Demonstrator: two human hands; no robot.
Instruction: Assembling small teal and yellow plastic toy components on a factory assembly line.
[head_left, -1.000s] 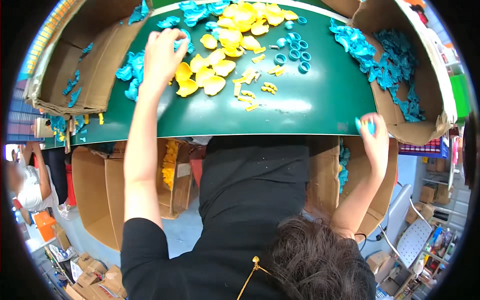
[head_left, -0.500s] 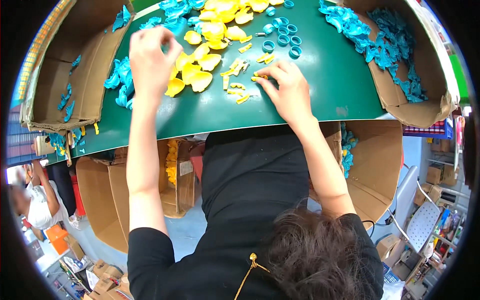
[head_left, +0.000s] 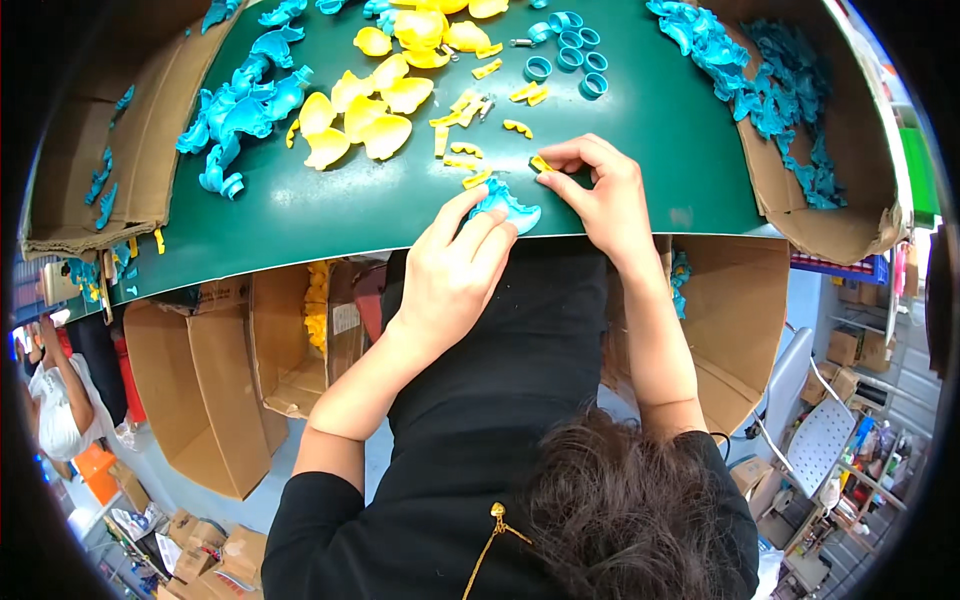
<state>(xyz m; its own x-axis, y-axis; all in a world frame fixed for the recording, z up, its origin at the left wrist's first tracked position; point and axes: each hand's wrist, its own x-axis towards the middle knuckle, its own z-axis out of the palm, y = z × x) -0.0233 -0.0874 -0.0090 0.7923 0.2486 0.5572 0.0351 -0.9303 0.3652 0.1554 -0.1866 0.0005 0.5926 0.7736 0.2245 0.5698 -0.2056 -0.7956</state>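
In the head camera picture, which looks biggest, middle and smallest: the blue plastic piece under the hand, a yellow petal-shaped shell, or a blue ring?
1. Blue plastic piece under the left hand; partly covered, so only roughly bigger than
2. Yellow petal-shaped shell
3. Blue ring, clearly smallest

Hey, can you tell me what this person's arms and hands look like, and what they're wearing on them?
Both forearms are bare. The left hand and right hand wear no gloves, and no rings, watch or bracelet can be seen. Short black sleeves of a black top end above the elbows. A small gold pendant hangs at the neckline.
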